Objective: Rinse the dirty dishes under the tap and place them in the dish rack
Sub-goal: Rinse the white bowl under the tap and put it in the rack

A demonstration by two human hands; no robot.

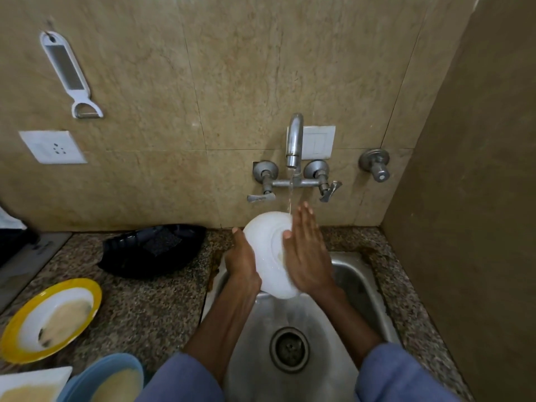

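A white bowl (265,242) is held tilted over the steel sink (359,282), under the water running from the wall tap (294,143). My left hand (242,261) grips the bowl's left rim from behind. Flat against the bowl's underside lies my right hand (307,253), fingers straight and pointing up toward the stream. On the counter to the left wait a yellow-rimmed plate (52,320), a blue bowl (110,378) and a white square dish (32,385), all smeared with beige residue.
A black dish rack (153,248) sits on the granite counter left of the sink, against the wall. A peeler (69,74) hangs on the tiled wall above a socket (52,147). A side wall closes in on the right. The sink drain (289,349) is uncovered.
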